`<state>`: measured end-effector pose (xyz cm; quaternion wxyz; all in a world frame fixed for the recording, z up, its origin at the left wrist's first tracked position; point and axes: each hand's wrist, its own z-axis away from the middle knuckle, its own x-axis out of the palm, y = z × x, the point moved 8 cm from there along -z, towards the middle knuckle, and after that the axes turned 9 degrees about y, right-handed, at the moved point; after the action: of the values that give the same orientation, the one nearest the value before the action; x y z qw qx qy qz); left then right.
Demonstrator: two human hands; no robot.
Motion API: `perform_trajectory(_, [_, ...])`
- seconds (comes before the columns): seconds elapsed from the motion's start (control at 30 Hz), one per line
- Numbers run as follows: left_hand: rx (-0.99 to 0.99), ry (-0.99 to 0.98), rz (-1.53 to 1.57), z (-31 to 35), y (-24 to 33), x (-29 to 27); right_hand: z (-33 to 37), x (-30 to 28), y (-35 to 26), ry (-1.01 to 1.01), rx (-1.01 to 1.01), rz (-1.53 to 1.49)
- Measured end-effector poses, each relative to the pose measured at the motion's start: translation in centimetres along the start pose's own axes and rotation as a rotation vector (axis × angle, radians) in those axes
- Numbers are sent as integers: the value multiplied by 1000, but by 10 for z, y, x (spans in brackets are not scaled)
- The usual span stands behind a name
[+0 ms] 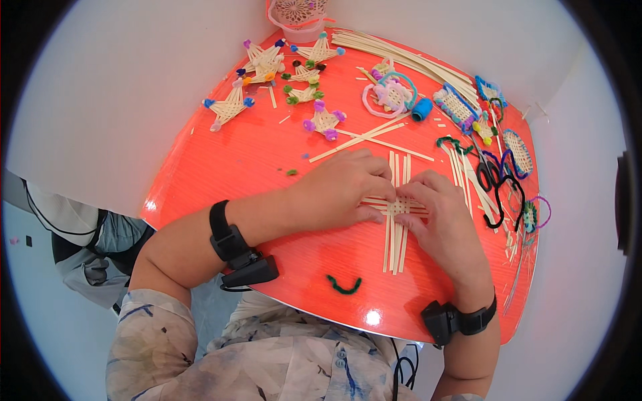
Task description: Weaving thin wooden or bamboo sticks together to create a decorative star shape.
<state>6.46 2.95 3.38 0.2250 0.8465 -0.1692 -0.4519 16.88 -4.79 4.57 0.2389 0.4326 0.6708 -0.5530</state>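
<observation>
A cross of pale flat bamboo-like strips point(396, 250) lies on the red table in front of me, its middle woven into a small checked square. My left hand point(348, 184) grips the cross at its left arm, with thumb and fingers curled round the strip ends. On the other side, my right hand point(436, 210) pinches the weave, fingertips and thumb at the right edge of the square. The fingers cover part of the sideways strips. Below and to the left of the cross lies a short dark green fuzzy wire point(344, 286), bent in a curve.
Several woven stars with coloured fuzzy tips, one a star point(230, 107), sit at the back left of the red table point(221, 167). Loose strips point(364, 139) cross behind my hands. Scissors point(487, 172), a black fuzzy wire point(498, 204) and a blue thread spool point(421, 109) lie rightward.
</observation>
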Motion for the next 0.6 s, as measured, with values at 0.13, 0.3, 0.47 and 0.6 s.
perform_trajectory(0.13, [48,5,-1,-3,4,2,0,-1,1,10,-6,-19])
perform_trajectory(0.3, [133,-26,-22,-2,5,5,0,-4,-3,31,-36,-29])
perform_trajectory(0.47, [163,-40,25,1,9,7,-2,-3,-2,45,-48,-51])
perform_trajectory(0.6, [178,-36,19,2,10,7,-2,-4,-3,44,-58,-25])
